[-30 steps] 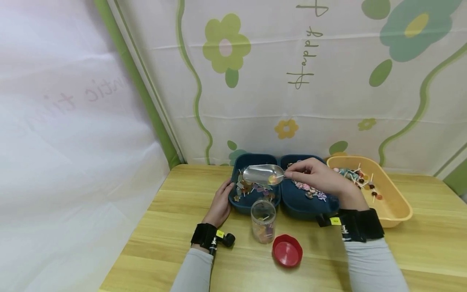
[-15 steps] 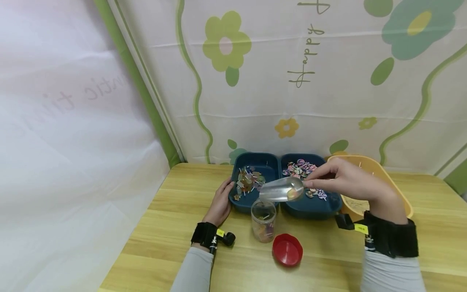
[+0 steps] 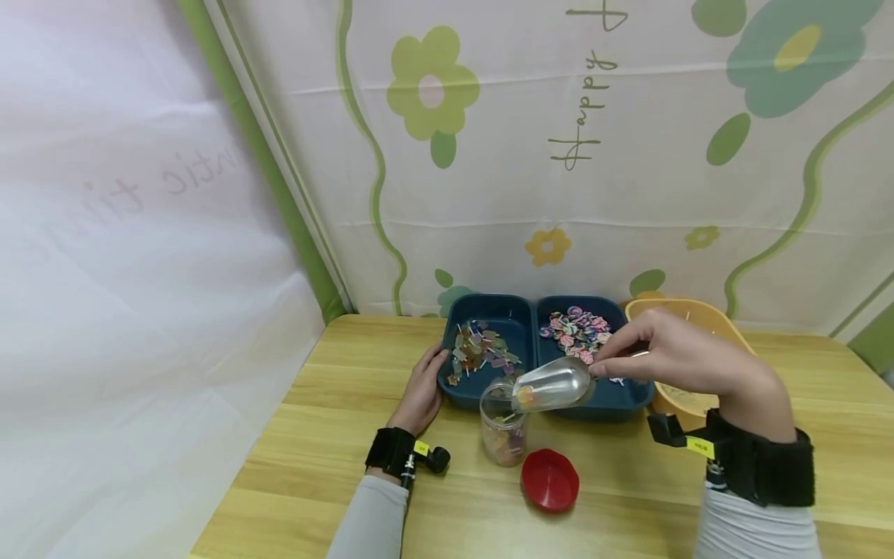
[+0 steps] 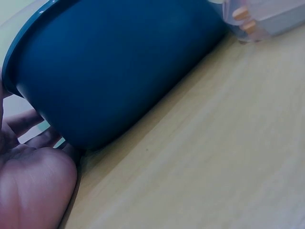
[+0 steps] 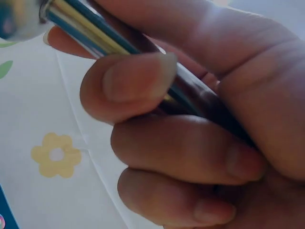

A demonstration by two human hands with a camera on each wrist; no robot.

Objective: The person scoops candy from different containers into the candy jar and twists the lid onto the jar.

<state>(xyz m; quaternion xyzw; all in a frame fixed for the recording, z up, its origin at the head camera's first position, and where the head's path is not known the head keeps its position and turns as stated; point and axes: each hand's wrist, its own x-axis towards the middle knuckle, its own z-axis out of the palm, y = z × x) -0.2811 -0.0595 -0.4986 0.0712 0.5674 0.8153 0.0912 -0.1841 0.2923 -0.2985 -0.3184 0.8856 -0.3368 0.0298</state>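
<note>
My right hand (image 3: pixel 663 357) grips the handle of a metal scoop (image 3: pixel 553 385); its fingers curl round the handle (image 5: pixel 143 71) in the right wrist view. The scoop tilts down to the left with a few sweets at its lip, right over the mouth of a clear jar (image 3: pixel 504 424) that holds some sweets. My left hand (image 3: pixel 421 392) rests against the left side of the left dark blue tray (image 3: pixel 517 326), whose wall (image 4: pixel 119 81) fills the left wrist view. Small wrapped sweets (image 3: pixel 478 351) lie in that tray.
A second dark blue tray (image 3: pixel 615 392) with swirl sweets stands to the right of the first, and a yellow tub (image 3: pixel 698 314) behind my right hand. A red lid (image 3: pixel 550 480) lies on the wooden table (image 3: pixel 314 458) right of the jar. A flowered cloth hangs behind.
The scoop has come off the left tray, swung right and toward me, then dipped to the jar's mouth. My right arm drew back with it. The left hand has stayed put.
</note>
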